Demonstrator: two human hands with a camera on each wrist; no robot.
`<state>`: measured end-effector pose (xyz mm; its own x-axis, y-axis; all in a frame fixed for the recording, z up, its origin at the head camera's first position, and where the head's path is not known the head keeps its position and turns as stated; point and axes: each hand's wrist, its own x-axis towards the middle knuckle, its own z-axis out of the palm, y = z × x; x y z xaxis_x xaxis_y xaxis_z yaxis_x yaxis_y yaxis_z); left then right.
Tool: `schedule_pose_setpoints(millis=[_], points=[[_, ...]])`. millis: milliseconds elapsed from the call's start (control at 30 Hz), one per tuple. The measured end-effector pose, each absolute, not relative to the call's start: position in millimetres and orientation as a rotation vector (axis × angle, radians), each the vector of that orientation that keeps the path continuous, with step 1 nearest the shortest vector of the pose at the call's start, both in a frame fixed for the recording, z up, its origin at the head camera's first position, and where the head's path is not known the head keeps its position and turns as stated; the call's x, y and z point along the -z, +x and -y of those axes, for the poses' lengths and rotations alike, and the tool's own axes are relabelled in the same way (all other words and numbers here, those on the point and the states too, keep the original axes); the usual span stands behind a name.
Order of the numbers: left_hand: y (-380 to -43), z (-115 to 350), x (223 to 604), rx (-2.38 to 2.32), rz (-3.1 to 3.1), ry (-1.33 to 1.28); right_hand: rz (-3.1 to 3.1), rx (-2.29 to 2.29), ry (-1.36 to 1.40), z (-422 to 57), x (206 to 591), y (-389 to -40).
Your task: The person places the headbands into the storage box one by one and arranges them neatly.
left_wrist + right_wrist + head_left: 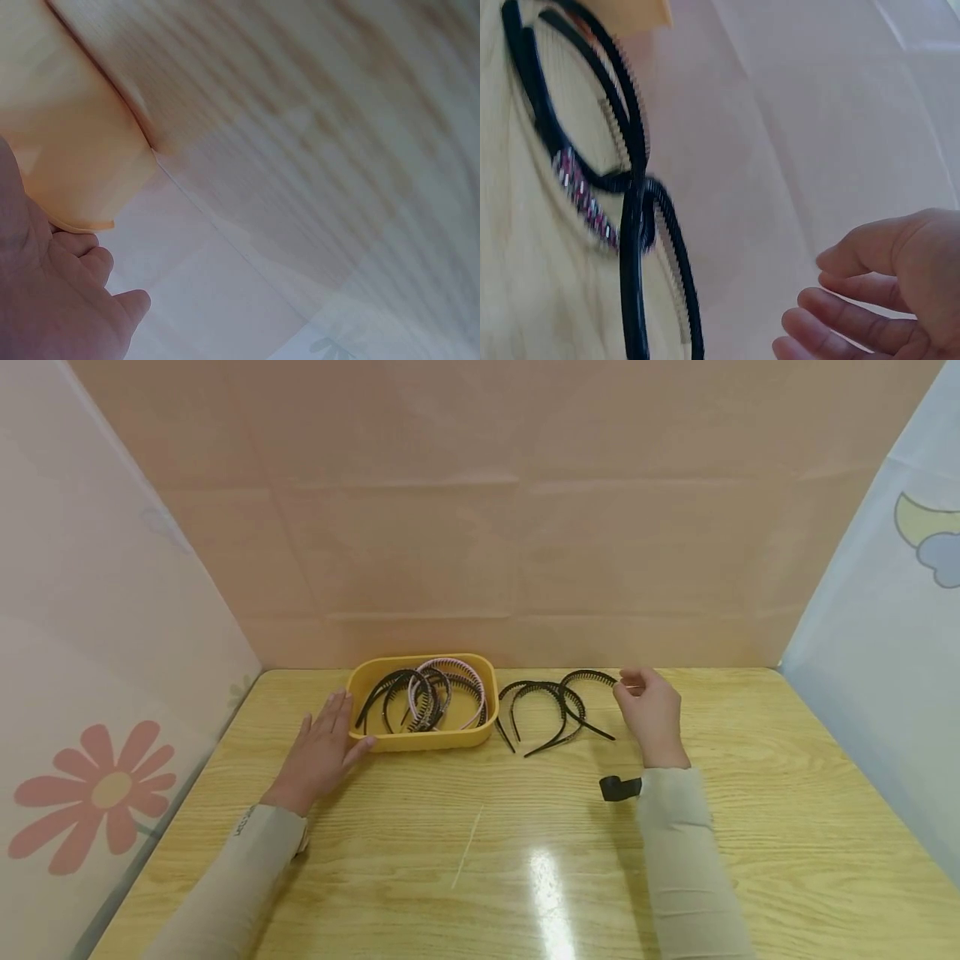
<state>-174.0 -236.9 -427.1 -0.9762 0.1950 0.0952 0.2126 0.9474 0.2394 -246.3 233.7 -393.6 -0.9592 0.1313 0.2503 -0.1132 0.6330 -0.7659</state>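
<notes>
A yellow basket (431, 742) holds several headbands, among them a pink one (450, 661) and black ones (372, 695). My left hand (318, 750) rests against the basket's left end, fingers extended along the rim and thumb at the front edge. To the right of the basket, black toothed headbands (561, 693) lie overlapping on the table; one carries sparkling stones (585, 199). Beside the rightmost headband (597, 729) is my right hand (652, 714), its fingers loosely bent. In the right wrist view, a gap separates those fingertips from the headbands, and nothing shows between them.
The wood-grain table (390, 852) meets a beige back panel (517, 560). Side panels stand left, with a red flower (112, 789), and right, with a moon print (922, 518). A small black device (620, 788) sticks out at my right cuff.
</notes>
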Motion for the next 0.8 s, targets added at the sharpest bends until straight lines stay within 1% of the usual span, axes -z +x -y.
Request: schedule_pose_setpoints(millis=[267,600,800], points=[[-174.9,235.9,426.7,0.381,3.027,-0.317,2.730,-1.267,-0.168,-256.8,399.6,-245.3],[-175.1,236.3,427.0,0.374,3.034,-0.319,2.881,-1.285,-0.285,-264.9,408.0,-245.8],[-174.6,235.8,425.8,0.390,3.037,-0.315,2.850,-1.395,-0.316,-267.1,414.2,-247.3]])
